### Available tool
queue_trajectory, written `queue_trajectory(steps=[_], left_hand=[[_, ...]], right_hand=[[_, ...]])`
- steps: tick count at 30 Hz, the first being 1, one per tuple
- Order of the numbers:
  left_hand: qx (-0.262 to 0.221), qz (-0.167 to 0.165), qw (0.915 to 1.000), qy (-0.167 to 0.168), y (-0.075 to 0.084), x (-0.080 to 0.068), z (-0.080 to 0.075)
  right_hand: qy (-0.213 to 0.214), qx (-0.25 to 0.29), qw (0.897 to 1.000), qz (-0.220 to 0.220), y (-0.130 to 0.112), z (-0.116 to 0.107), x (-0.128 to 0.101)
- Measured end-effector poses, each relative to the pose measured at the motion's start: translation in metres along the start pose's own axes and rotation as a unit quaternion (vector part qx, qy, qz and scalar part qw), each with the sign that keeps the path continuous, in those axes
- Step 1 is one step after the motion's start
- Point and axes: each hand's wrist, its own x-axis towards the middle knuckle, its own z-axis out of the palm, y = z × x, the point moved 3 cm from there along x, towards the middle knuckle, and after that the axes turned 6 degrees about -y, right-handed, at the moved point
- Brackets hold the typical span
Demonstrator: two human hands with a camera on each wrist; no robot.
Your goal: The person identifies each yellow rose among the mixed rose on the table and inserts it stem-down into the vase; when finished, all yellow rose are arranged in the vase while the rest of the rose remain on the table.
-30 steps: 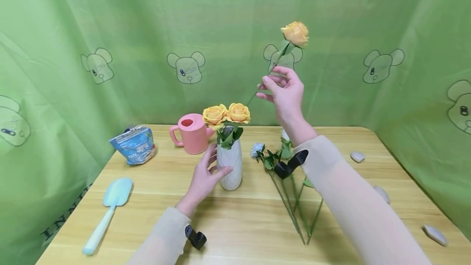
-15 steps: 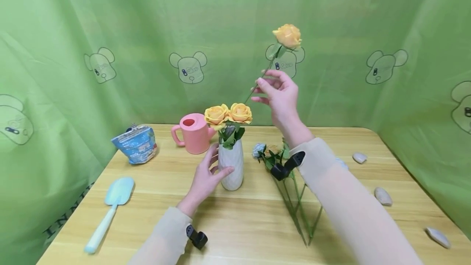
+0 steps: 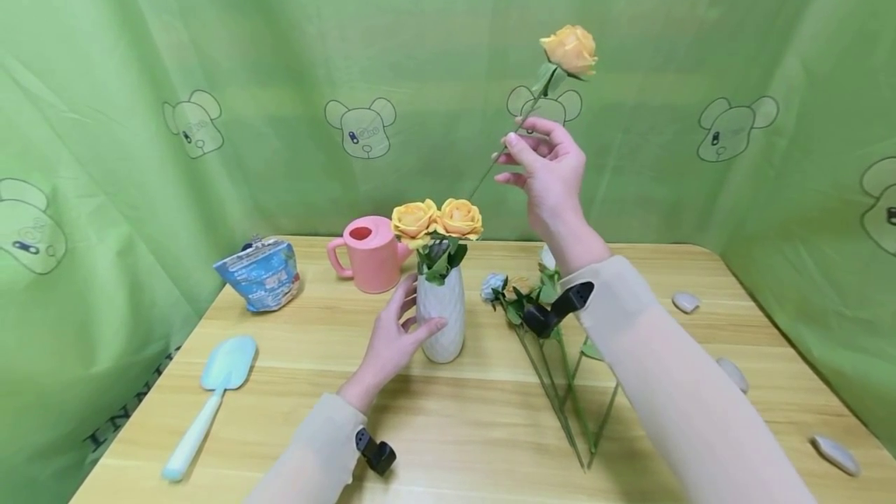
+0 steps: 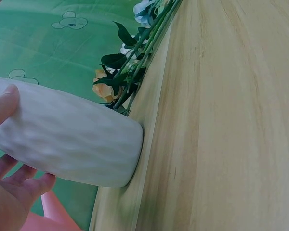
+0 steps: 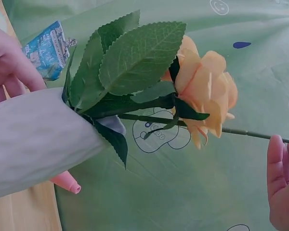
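Observation:
A white textured vase (image 3: 444, 325) stands upright on the wooden table, holding two yellow-orange roses (image 3: 460, 219) with dark green leaves. My left hand (image 3: 392, 337) grips its side, thumb in front and fingers round the far side, also seen in the left wrist view. Above and to the right, my right hand (image 3: 558, 177) pinches the thin stem of another yellow-orange rose (image 3: 570, 50), bloom uppermost. That stem slants down-left behind the roses in the vase. In the right wrist view it runs toward the vase's mouth; its lower end is hidden behind leaves (image 5: 139, 62).
Several loose flowers (image 3: 553, 379) lie right of the vase, partly under my right forearm. A pink watering can (image 3: 372, 259) stands behind left, with a blue bag (image 3: 262, 278) and a light-blue shovel (image 3: 227, 368) further left. Stones (image 3: 686, 302) lie along the right side; a green curtain (image 3: 448, 61) hangs behind.
My right hand, with the rose, dips slightly left and down, then rises up and to the right. My left hand keeps its hold on the vase.

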Motion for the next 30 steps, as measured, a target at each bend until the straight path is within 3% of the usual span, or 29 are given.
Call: queue_trajectory(steps=[7, 18, 25, 30], left_hand=[[-0.002, 0.000, 1.0000, 0.001, 0.000, -0.001, 0.000], [-0.001, -0.001, 1.0000, 0.000, 0.002, -0.001, 0.001], [-0.005, -0.003, 1.0000, 0.003, 0.002, -0.002, 0.000], [-0.004, -0.005, 1.0000, 0.004, 0.003, -0.003, 0.000]], right_hand=[[-0.024, -0.052, 0.998, 0.034, 0.012, -0.004, -0.005], [-0.071, -0.130, 0.985, 0.089, 0.043, -0.008, -0.021], [-0.098, -0.200, 0.969, 0.109, 0.064, -0.016, -0.034], [-0.112, -0.208, 0.960, 0.154, 0.087, -0.036, -0.052]])
